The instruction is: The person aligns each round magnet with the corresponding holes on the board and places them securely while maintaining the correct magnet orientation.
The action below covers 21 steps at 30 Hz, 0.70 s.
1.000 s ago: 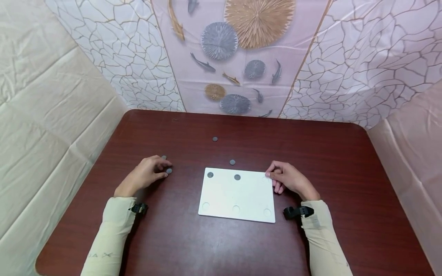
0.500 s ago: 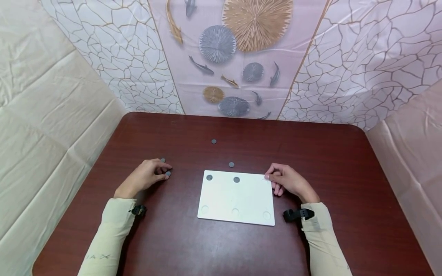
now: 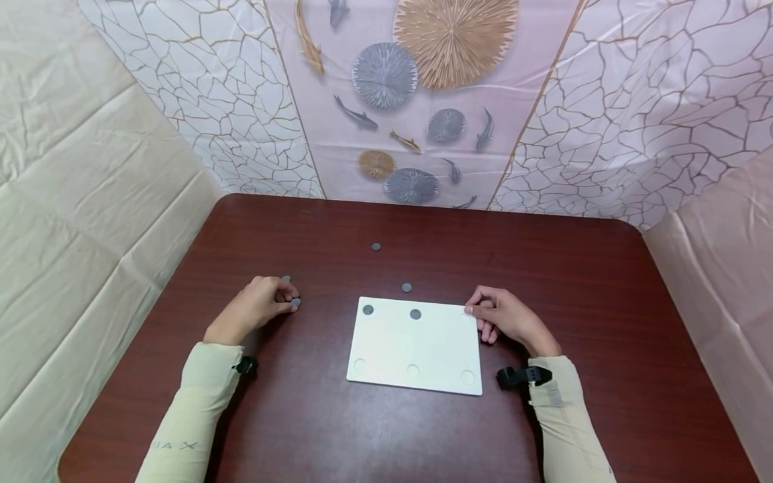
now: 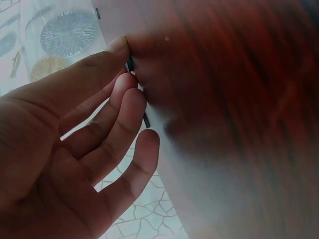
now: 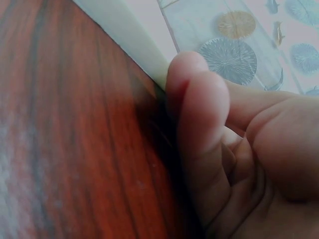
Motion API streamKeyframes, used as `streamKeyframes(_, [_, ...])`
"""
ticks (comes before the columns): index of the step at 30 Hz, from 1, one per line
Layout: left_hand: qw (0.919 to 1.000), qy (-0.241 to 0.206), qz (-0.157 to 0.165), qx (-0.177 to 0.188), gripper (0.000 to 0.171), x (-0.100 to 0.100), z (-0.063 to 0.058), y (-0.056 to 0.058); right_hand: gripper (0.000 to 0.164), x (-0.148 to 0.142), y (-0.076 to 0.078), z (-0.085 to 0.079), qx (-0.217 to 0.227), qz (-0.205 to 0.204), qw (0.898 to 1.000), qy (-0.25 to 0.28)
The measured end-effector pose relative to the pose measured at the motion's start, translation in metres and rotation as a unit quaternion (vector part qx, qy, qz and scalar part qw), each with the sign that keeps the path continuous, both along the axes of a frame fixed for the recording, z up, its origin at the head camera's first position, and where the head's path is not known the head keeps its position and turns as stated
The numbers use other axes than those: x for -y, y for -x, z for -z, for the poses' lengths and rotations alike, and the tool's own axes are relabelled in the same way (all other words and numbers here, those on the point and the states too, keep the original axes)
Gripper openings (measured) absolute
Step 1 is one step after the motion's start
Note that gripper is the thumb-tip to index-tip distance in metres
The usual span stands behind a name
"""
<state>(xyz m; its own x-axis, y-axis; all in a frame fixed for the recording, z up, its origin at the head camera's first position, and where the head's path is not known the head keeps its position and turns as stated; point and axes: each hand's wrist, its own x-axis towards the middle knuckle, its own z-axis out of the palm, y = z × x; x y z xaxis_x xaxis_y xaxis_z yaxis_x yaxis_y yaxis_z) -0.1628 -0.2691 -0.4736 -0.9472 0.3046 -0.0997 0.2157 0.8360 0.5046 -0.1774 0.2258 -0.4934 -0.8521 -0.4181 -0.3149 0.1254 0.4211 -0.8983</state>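
In the head view my left hand (image 3: 256, 305) pinches a small grey disc (image 3: 296, 302) between thumb and forefinger at the table's left. The left wrist view shows the dark edge of that disc (image 4: 130, 64) by the thumb tip. Just beyond the fingers lies another grey disc (image 3: 286, 278), partly hidden by the hand. My right hand (image 3: 504, 316) grips the far right corner of a white board (image 3: 417, 345), thumb on top. The board has shallow round recesses; two at the far edge hold grey discs. In the right wrist view, fingers hide the held corner of the board (image 5: 134, 40).
Two loose grey discs lie beyond the board: one close to its far edge (image 3: 406, 288), one farther back (image 3: 376, 247). The dark red wooden table (image 3: 326, 429) meets a patterned cloth (image 3: 447, 127) at the back and pale cloth at both sides.
My left forefinger has curled in from a straighter pose, and thumb and forefinger have come together on the near disc. The right hand and the board have stayed in place.
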Motion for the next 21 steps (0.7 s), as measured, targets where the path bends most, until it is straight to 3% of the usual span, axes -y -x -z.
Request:
streamKeyframes(7, [0.9998, 0.011, 0.014, -0.003, 0.007, 0.0005, -0.0007, -0.0003, 0.015, 0.0001, 0.0004, 0.0006, 0.002, 0.0, 1.0, -0.005])
streamKeyframes(13, [0.9979, 0.063, 0.008, -0.01, 0.006, -0.0027, -0.0018, -0.0033, 0.016, -0.001, 0.0006, 0.002, -0.009, -0.006, 1.0, -0.008])
streamKeyframes(17, [0.9943, 0.101, -0.003, -0.033, 0.009, -0.0036, -0.0031, -0.0069, 0.016, -0.0012, 0.0006, 0.0023, -0.011, -0.009, 1.0, -0.005])
streamKeyframes(21, [0.9917, 0.112, -0.009, -0.062, 0.01, -0.0033, -0.0026, -0.0096, 0.016, -0.001, 0.0007, 0.0024, -0.013, -0.011, 1.0, -0.003])
